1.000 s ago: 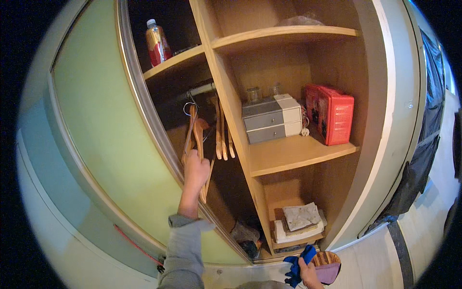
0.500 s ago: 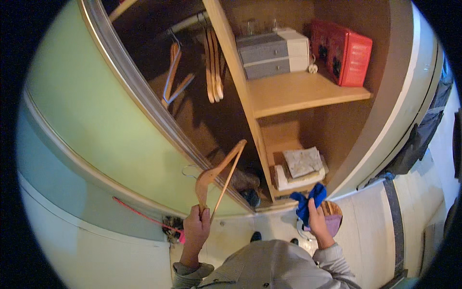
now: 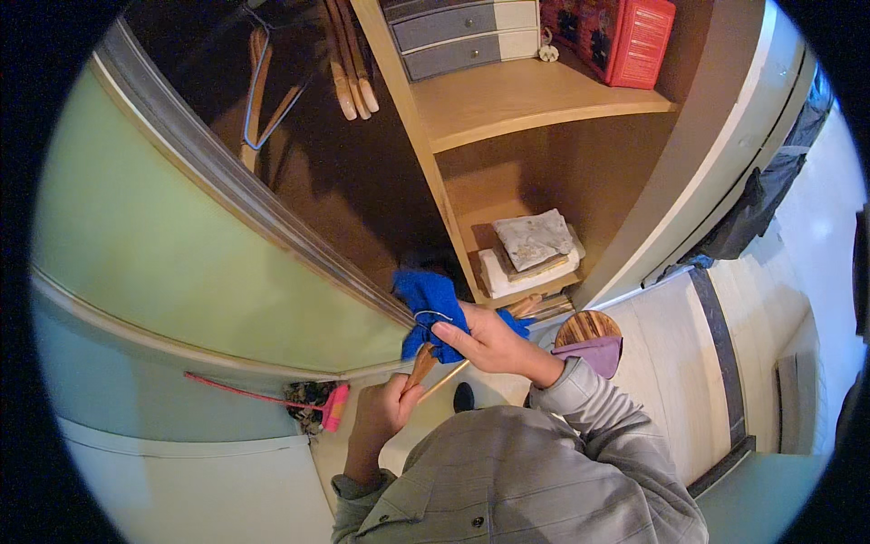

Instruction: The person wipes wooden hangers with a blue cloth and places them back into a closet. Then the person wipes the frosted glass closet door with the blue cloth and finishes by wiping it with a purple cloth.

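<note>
Head view: my right hand [image 3: 494, 343] has just come across in front of the wardrobe [image 3: 408, 127], bringing the blue cloth [image 3: 430, 295] onto the wooden hanger [image 3: 419, 367]. A moment ago cloth and hanger were well apart; now they touch, so my 2 hands are busy with the same thing. My left hand [image 3: 388, 403] is closed round the hanger's near part, low in front of the wardrobe. My right hand is closed too, thumb on top, pinching the cloth over the hanger, whose thin hook [image 3: 433, 315] shows against the blue. How tightly the cloth presses the wood I cannot tell, since my fingers hide it. Inside the wardrobe's left bay hang 3 more wooden hangers [image 3: 349, 63] and, left of them, a blue hanger [image 3: 247, 127]. On the floor side of the wardrobe's right bay sits a round wooden top [image 3: 589, 326], partly covered by purple fabric [image 3: 595, 355].
</note>
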{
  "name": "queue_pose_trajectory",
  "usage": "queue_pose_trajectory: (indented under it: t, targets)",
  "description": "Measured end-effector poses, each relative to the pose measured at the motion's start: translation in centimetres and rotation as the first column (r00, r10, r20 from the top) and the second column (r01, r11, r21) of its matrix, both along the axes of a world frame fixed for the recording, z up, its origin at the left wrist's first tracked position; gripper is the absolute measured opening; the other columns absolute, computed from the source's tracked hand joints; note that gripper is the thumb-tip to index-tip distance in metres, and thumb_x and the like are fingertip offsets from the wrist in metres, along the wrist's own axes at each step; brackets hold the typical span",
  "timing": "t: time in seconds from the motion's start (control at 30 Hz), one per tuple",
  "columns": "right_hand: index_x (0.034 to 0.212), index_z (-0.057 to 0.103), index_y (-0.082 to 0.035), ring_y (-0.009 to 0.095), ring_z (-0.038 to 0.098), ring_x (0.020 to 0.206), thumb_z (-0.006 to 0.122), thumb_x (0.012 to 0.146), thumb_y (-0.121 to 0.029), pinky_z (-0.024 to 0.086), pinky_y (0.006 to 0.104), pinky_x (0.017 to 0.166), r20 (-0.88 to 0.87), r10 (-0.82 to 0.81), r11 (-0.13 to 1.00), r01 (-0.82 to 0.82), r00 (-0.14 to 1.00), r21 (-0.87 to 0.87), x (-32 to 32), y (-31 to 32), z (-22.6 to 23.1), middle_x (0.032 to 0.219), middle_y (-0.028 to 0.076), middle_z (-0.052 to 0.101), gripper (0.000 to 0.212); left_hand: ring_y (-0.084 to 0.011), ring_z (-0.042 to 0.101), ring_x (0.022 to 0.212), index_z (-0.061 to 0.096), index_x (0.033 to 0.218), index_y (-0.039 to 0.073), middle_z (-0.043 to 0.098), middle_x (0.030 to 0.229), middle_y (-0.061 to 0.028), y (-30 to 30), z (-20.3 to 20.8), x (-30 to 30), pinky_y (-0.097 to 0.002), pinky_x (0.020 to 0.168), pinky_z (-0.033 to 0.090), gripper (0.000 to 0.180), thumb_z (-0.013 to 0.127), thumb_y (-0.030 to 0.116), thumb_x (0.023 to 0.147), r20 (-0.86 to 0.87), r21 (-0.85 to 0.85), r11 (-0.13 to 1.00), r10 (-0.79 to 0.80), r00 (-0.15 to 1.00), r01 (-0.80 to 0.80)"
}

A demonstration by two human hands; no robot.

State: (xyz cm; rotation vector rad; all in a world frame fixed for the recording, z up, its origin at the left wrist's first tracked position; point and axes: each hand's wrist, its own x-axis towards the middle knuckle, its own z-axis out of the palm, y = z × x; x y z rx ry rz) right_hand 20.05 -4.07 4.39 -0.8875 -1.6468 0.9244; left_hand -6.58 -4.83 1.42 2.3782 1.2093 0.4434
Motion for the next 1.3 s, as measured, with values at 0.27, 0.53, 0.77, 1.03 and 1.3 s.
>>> queue_pose_trajectory:
  t: [0.27,0.53,0.77,1.03,1.3]
  targets:
    - [0.121,0.058,-0.005,0.006,0.053,0.081,0.051,0.108,-0.03,0.047,0.0243,0.071,-0.342,0.03,0.914,-0.164,0.939,-0.371,3.1,-1.0,0.6,0.095,-0.003,0.06,0.029,-0.0397,0.066,0.064,0.061,0.088,0.005,0.065,0.07,-0.0189,1.9,0.3,0.8,-0.0465,0.055,0.049,0.026,0.072,0.028,0.092,0.044,-0.051,0.989,-0.138,0.989,0.14]
    - [0.12,0.061,-0.001,0.008,0.056,0.084,0.054,0.107,-0.029,0.049,0.0265,0.075,-0.215,-0.052,0.958,-0.013,0.975,-0.287,4.4,-1.8,0.8,0.096,0.001,0.064,0.032,-0.0401,0.066,0.066,0.062,0.088,0.005,0.065,0.071,-0.0199,3.7,-0.5,2.5,-0.0475,0.056,0.05,0.028,0.07,0.031,0.094,0.026,-0.082,0.971,-0.224,0.974,0.225]
    - [0.121,0.063,-0.004,0.008,0.058,0.087,0.056,0.106,-0.027,0.05,0.0259,0.077,-0.375,-0.049,0.925,-0.099,0.926,-0.366,5.7,-0.6,-1.4,0.097,0.0,0.066,0.028,-0.0405,0.066,0.066,0.062,0.087,0.005,0.065,0.072,-0.0199,4.7,-0.3,3.1,-0.0479,0.057,0.05,0.029,0.069,0.032,0.094,-0.005,-0.134,0.951,-0.282,0.959,0.279]
    - [0.125,0.063,-0.006,0.013,0.067,0.091,0.06,0.104,-0.029,0.056,0.0279,0.078,-0.523,-0.073,0.85,-0.221,0.85,-0.478,6.4,0.4,-3.4,0.108,0.004,0.07,0.032,-0.0423,0.067,0.072,0.066,0.095,0.004,0.067,0.078,-0.0225,4.9,-1.3,3.0,-0.0489,0.062,0.051,0.025,0.07,0.029,0.093,-0.017,-0.249,0.922,-0.311,0.95,0.297]
    - [0.123,0.06,-0.002,0.017,0.067,0.094,0.048,0.108,-0.04,0.055,0.0314,0.084,-0.614,-0.648,0.759,0.317,0.45,-0.569,7.5,0.8,-4.5,0.105,0.008,0.07,0.043,-0.0436,0.065,0.073,0.06,0.089,0.004,0.066,0.078,-0.0221,4.4,-0.9,2.8,-0.0499,0.062,0.05,0.027,0.067,0.03,0.095,0.011,-0.205,0.968,-0.146,0.989,0.145]
